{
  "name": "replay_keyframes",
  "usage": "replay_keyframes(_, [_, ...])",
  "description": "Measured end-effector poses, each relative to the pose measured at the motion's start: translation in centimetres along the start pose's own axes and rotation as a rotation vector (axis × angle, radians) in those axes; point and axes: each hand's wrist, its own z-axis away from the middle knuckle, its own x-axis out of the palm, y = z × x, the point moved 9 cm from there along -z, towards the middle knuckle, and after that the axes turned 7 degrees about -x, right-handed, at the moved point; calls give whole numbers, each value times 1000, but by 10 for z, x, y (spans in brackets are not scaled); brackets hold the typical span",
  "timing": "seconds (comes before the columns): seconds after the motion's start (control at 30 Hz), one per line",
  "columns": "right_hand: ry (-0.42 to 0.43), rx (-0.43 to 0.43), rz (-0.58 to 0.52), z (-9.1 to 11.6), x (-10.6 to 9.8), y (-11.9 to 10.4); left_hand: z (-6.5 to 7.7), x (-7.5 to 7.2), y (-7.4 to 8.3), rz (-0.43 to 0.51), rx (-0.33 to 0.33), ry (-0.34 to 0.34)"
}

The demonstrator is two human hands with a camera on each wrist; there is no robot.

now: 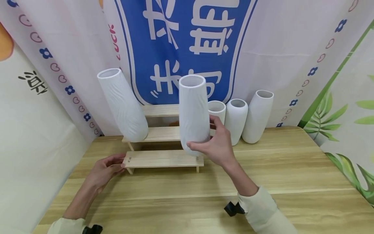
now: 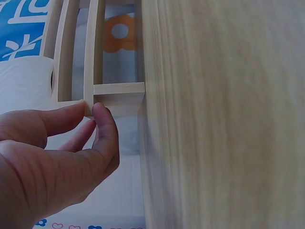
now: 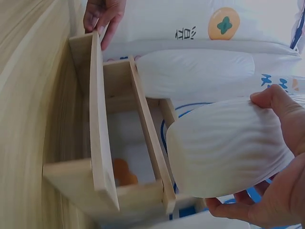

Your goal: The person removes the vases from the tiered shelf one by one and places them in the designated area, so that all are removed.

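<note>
A white ridged vase [image 1: 192, 110] is gripped in my right hand [image 1: 217, 146], upright over the right end of a tiered wooden stand [image 1: 163, 159]. The right wrist view shows the thumb and fingers curled around the held vase [image 3: 224, 148], its base near the middle board; I cannot tell whether they touch. My left hand [image 1: 103, 172] pinches the left end of the stand's lowest board, as the left hand [image 2: 71, 152] shows in the left wrist view. Another white vase [image 1: 125, 110] with wavy relief stands on the middle board's left end.
Right of the stand, on the wooden table [image 1: 263, 182], are a ribbed white vase [image 1: 217, 106], partly hidden, a small rounded vase [image 1: 236, 120] and a taller vase [image 1: 258, 117]. A printed curtain [image 1: 271, 48] hangs behind the table.
</note>
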Motion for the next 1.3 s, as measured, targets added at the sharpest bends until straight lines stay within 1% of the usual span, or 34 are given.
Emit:
replay_keyframes(0.17, [21,33,-3,5,-18,7,0,0,1,-7,-1,12])
replay_keyframes(0.33, [29,62,33,10,-34,15,1,1,1,-12,3,14])
replay_keyframes(0.57, [39,58,49,17,-54,21,0,0,0,-7,3,14])
replay_keyframes(0.73, [53,90,61,21,-64,27,1,0,1,-14,10,11])
replay_keyframes(1.0, [65,126,91,26,-78,34,1,1,0,-2,4,3])
replay_keyframes(1.3, [77,141,116,31,-93,40,1,0,0,-2,2,9])
